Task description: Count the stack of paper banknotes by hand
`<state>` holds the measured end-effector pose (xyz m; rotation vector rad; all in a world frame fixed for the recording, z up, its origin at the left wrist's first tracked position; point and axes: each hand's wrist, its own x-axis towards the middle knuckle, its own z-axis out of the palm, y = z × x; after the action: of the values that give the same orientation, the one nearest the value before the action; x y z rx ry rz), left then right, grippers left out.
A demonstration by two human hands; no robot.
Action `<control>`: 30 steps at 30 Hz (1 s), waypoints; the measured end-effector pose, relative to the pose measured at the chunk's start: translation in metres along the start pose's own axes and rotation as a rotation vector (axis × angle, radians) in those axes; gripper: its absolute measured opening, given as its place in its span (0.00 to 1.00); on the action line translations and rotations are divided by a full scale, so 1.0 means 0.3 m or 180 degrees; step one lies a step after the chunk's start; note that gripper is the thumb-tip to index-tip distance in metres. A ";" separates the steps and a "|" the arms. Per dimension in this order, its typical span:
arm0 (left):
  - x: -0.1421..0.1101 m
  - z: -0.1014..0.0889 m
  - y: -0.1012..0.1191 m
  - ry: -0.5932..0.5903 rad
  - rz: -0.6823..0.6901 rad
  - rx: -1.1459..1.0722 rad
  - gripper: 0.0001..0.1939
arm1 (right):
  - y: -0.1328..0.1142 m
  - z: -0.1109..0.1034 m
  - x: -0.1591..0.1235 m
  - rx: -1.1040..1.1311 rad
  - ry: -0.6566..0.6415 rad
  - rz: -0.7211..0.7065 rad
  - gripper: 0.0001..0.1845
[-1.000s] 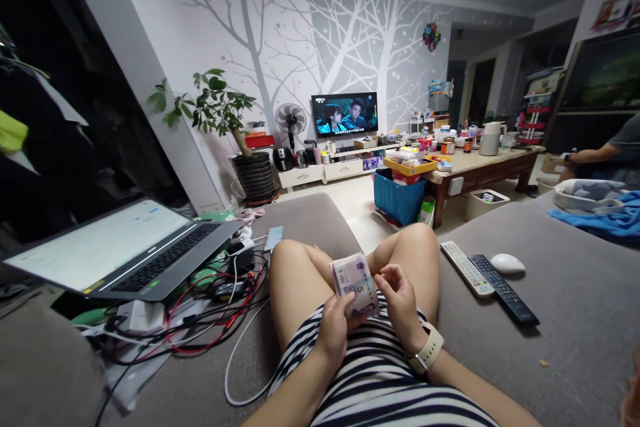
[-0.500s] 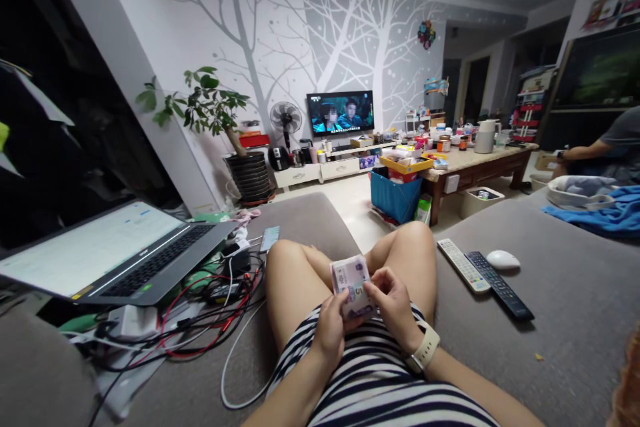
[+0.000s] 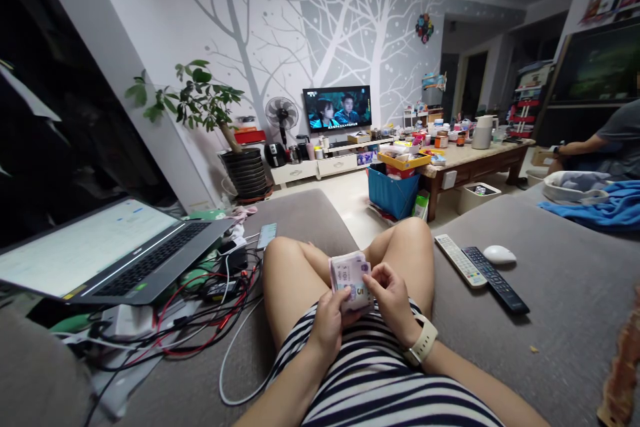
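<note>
A stack of purple banknotes (image 3: 347,278) is held upright over my lap, between my bent knees. My left hand (image 3: 329,321) grips the stack from below, fingers wrapped round its lower left edge. My right hand (image 3: 391,298), with a pale watch at its wrist, pinches the right edge of the front note between thumb and fingers. I sit on a grey sofa (image 3: 550,320) in a striped garment.
An open laptop (image 3: 110,253) lies at my left above tangled cables (image 3: 200,320) and a phone (image 3: 267,235). Two remotes (image 3: 480,268) and a white mouse (image 3: 499,254) rest on the sofa at my right. Another person's arm (image 3: 590,143) shows far right, near a cluttered coffee table (image 3: 475,157).
My right hand closed in from the side and took the right edge of the notes. The stack sank slightly toward my lap. The view drifted a little.
</note>
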<state>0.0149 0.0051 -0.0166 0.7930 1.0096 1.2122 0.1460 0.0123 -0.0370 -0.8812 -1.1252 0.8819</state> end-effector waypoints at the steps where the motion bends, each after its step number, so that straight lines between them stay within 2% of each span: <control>1: 0.000 0.000 0.000 -0.0004 -0.0007 -0.0007 0.13 | 0.001 0.000 -0.001 -0.0004 -0.0004 0.0004 0.16; 10: -0.005 0.009 0.006 0.0131 -0.0096 -0.0136 0.14 | -0.005 -0.003 -0.012 -0.0130 0.0068 -0.0131 0.16; 19: 0.001 -0.003 0.009 0.0177 -0.0164 -0.0409 0.15 | -0.012 0.004 -0.031 -0.0354 -0.0170 -0.0318 0.16; 30: 0.005 -0.007 -0.009 0.0187 -0.0159 -0.0272 0.12 | -0.007 0.003 -0.019 -0.0294 -0.0136 -0.0235 0.16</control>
<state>0.0139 0.0059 -0.0200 0.6654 1.0128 1.2333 0.1444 0.0063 -0.0369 -0.8943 -1.2361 0.7965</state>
